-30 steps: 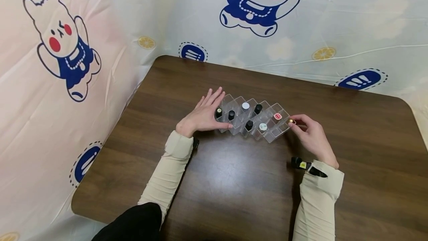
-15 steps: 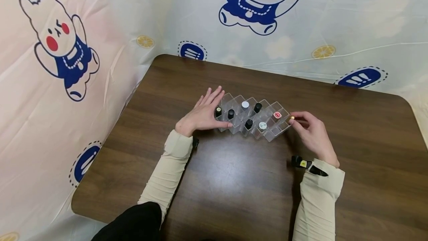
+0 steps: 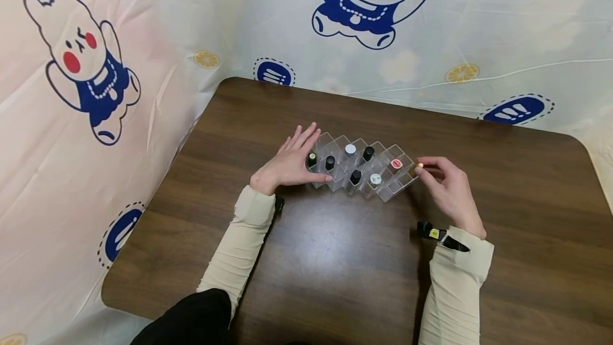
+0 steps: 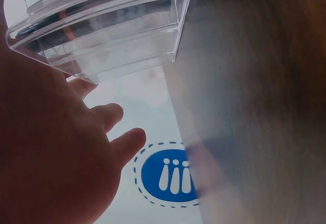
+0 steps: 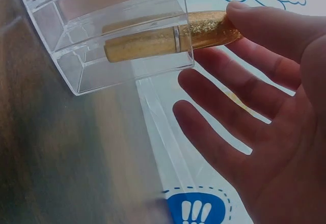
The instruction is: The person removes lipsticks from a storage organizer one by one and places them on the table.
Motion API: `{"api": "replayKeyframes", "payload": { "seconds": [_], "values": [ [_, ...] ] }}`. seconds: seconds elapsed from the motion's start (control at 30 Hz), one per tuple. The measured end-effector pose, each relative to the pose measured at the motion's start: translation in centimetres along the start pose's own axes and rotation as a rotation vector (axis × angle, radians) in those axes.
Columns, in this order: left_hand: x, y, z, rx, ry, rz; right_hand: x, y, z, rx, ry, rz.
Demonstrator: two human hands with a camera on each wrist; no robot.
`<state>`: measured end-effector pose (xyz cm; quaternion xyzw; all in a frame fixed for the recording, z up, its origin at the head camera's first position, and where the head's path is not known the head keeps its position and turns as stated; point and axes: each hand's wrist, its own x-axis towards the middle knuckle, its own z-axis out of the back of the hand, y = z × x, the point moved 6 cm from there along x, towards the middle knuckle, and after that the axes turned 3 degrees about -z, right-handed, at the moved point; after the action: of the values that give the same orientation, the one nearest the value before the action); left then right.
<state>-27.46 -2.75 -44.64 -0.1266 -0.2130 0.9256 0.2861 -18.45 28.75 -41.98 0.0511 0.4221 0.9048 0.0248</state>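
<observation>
A clear plastic lipstick holder (image 3: 389, 190) with slanted, diamond-shaped compartments stands mid-table. My right hand (image 3: 449, 190) pinches the glittery cap end of a gold lipstick (image 5: 211, 29) between thumb and index finger, the other fingers spread loosely. In the right wrist view the tube's plain lower half shows through the clear wall of an end compartment. My left hand (image 3: 288, 165) lies against the holder's left end, thumb stretched along the front and fingers straight toward the back. Several capped tubes stand in the holder, among them a red-topped one (image 3: 396, 164) and a white-topped one (image 3: 350, 149).
The dark wooden table (image 3: 306, 260) extends around the holder on all sides. Printed cloth curtains (image 3: 268, 9) hang behind its back edge and along the left. A black wrist camera (image 3: 425, 230) sits at the right cuff, over the tabletop.
My right hand has moved slightly up and back with the gold lipstick, which changes its tilt at the holder's right corner. The left hand and the holder stay put.
</observation>
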Motion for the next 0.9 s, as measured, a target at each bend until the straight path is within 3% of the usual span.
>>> {"api": "replayKeyframes", "payload": {
  "seconds": [0.9],
  "values": [
    [0.0, 0.0, 0.1, -0.036, 0.0, 0.007, -0.2, 0.8, 1.1, 0.015, -0.121, 0.073]
  ]
}}
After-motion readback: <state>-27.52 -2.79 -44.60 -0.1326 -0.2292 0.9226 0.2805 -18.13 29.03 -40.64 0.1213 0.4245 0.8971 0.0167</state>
